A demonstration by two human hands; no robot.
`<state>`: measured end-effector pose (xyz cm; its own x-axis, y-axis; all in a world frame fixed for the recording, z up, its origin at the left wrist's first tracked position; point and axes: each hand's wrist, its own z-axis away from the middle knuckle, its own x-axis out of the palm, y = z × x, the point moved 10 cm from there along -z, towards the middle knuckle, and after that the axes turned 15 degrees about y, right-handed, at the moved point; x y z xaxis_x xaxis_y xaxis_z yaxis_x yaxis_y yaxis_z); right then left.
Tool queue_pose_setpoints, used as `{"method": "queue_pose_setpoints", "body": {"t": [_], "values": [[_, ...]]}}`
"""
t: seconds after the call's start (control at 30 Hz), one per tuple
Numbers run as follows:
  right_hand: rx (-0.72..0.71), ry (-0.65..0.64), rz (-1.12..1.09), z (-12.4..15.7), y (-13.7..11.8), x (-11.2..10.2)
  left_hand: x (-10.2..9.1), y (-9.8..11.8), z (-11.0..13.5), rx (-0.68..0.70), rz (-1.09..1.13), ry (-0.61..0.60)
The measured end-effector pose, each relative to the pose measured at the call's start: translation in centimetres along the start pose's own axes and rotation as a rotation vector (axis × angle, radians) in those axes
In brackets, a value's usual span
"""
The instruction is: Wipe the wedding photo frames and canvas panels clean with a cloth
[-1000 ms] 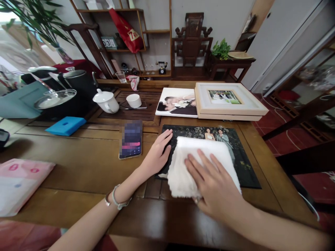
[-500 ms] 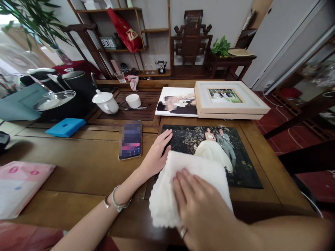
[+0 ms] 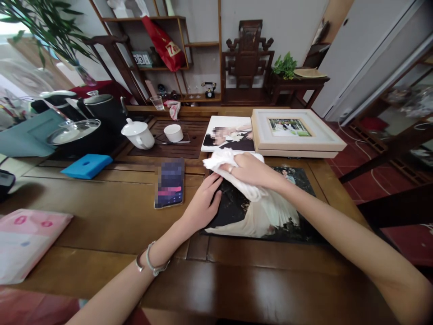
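Note:
A large dark photo print (image 3: 233,212) of a couple in wedding clothes lies flat on the wooden table (image 3: 111,212). My left hand (image 3: 203,203) rests on its left edge, fingers stretched out. My right hand (image 3: 248,168) grips a white fluffy cloth (image 3: 223,159) and presses it on the print's far left part. Cloth and right forearm cover much of the print's upper half. Just beyond the cloth lies a smaller white-edged photo panel (image 3: 230,133), beside a stack of pale wooden picture frames (image 3: 299,144). A phone (image 3: 169,183) lies left of my left hand.
Farther left stand a lidded white cup (image 3: 138,134), a small white bowl (image 3: 173,133), a black kettle (image 3: 103,110) and a glass-lidded pot (image 3: 74,133). A blue block (image 3: 87,166) and a pink-and-white tissue pack (image 3: 32,241) lie on the left side.
My right hand has carried the white cloth from the print's near edge to its far left edge, uncovering the lower part. My left hand stays on the left edge.

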<state>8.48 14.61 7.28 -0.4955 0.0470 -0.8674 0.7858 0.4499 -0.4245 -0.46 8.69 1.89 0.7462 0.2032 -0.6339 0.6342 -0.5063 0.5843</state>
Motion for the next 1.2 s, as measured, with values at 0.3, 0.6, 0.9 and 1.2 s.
{"method": "queue_pose_setpoints", "body": {"t": [0.3,0.6,0.9,1.2], "values": [[0.08,0.04,0.008,0.4,3.4,-0.5,0.0,0.0,0.0,0.011,-0.007,-0.013],[-0.315,0.161,0.259,12.4,-1.8,0.5,0.1,-0.3,0.0,-0.012,0.022,-0.008],[-0.322,0.123,0.456,12.9,-5.0,1.3,-0.1,-1.2,-0.3,-0.062,0.126,-0.003],[-0.444,0.17,0.621,15.3,-10.9,3.1,-0.2,-1.1,-0.2,-0.055,0.168,-0.006]]}}
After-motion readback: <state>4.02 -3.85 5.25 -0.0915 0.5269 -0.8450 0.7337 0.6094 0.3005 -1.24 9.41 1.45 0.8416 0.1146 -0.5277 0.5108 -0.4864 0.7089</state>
